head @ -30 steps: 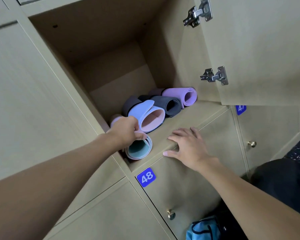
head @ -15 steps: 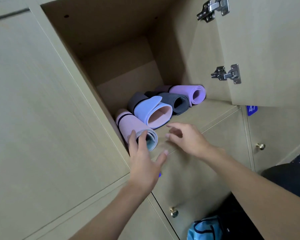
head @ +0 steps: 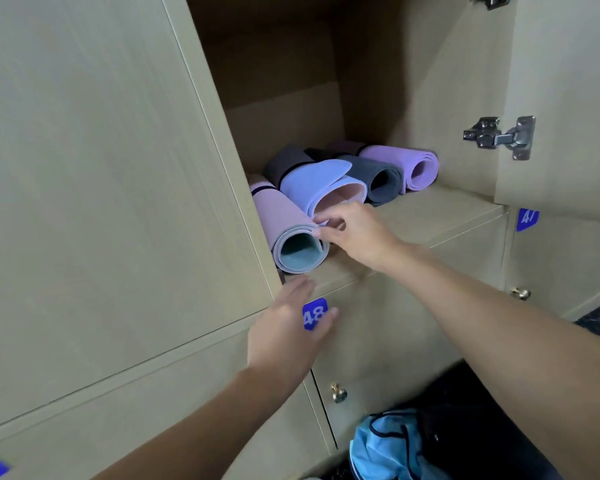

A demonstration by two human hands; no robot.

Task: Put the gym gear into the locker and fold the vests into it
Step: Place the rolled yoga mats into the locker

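Fingers point(head: 331, 236) of the right hand point(head: 359, 233) are pinched on the loose edge of the pink rolled mat point(head: 281, 216), likely so that unrolling is prevented at the front-left of the locker point(head: 440, 216). The left hand point(head: 291, 327) is held flat and empty below. Blue fabric point(head: 385, 448), probably a vest, is seen outside.

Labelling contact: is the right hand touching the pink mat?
Touching. Head view: the right hand pinches the outer edge of the pink mat at its open end.
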